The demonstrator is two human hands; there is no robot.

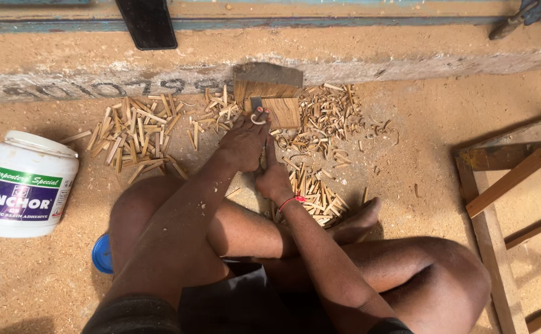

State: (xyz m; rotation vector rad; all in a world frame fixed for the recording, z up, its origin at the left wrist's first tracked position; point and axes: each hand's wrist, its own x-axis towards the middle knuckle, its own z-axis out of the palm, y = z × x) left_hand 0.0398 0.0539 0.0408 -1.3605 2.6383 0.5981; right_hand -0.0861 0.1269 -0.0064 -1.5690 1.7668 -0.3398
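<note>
Head view: left hand (pixel 244 143) fingers clamped on wood block (pixel 281 111), right hand (pixel 274 179) fingers unclear, white labelled tub (pixel 24 184) left.

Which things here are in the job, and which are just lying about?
In hand: left hand on the wood block; right hand on a thin tool, mostly hidden; cut wood sticks; curled shavings.
Lying about: white tub; blue lid; wooden frame.

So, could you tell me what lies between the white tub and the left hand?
In the head view, a scatter of wood slivers on the sawdust floor.
</note>
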